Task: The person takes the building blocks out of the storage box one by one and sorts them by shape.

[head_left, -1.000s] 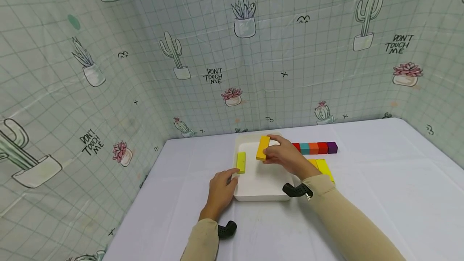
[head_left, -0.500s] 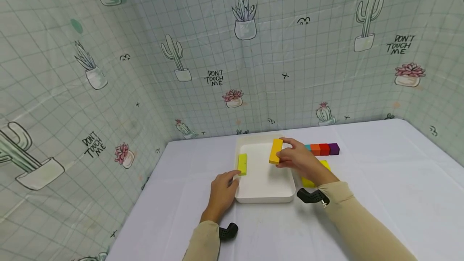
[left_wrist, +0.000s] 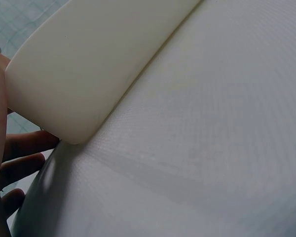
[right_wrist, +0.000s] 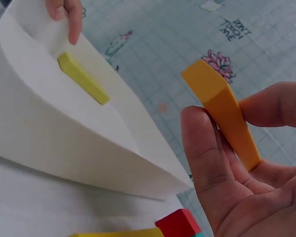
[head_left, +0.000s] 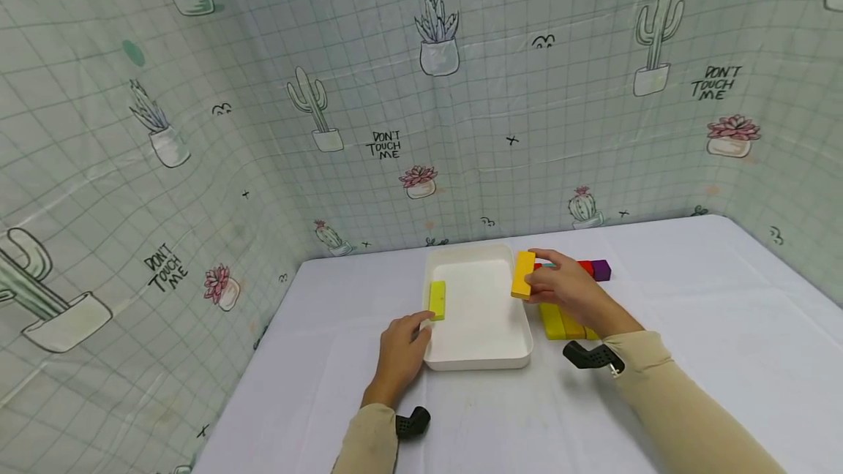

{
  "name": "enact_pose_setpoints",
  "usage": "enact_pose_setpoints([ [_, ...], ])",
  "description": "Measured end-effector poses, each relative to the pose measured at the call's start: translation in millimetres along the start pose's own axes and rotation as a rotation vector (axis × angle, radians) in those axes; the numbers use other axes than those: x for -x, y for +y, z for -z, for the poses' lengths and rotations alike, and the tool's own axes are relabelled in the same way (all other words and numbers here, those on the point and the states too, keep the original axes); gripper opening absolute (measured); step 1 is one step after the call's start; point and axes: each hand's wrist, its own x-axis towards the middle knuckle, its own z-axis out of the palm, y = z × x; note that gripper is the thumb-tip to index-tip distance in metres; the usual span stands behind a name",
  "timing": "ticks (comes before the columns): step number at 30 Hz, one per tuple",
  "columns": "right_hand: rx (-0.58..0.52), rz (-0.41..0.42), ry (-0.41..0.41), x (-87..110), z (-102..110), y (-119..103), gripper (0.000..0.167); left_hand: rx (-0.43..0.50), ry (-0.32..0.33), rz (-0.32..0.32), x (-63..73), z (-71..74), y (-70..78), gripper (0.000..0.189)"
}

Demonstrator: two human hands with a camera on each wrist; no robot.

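Note:
My right hand pinches an orange-yellow rectangular block between thumb and fingers. It holds the block raised by the right rim of a shallow white tray. In the right wrist view the block stands tilted, clear of the tray wall. A lime-yellow block lies inside the tray along its left side. My left hand grips the tray's left edge near the front corner, its index fingertip beside the lime block. The left wrist view shows the tray's outer wall with fingers around the corner.
Several yellow and orange blocks lie side by side right of the tray, partly under my right forearm. Behind my right hand runs a row of coloured cubes, with a purple cube at its right end. A patterned cloth hangs behind the table.
My right hand has moved rightward with the orange-yellow block, from over the tray's middle to its right rim. The left hand and the lime block stay in place.

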Motion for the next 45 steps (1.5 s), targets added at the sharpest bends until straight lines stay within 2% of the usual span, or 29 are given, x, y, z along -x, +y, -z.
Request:
enact_pose_setpoints([
  [7, 0.035, -0.002, 0.023, 6.1, 15.8, 1.2, 0.076, 0.003, -0.006, 0.006, -0.5, 0.5, 0.9, 0.032],
  [18, 0.111, 0.014, 0.015, 14.4, 38.8, 9.4, 0.072, 0.019, -0.002, 0.004, 3.0, 0.3, 1.1, 0.032],
  [41, 0.204, -0.015, 0.004, 25.7, 79.9, 17.5, 0.071, 0.013, -0.012, 0.025, 1.8, -0.4, 0.9, 0.032],
  [45, 0.224, -0.041, 0.008, 28.0, 88.8, 20.4, 0.071, 0.012, -0.013, 0.021, 0.8, -0.8, 1.0, 0.032],
])
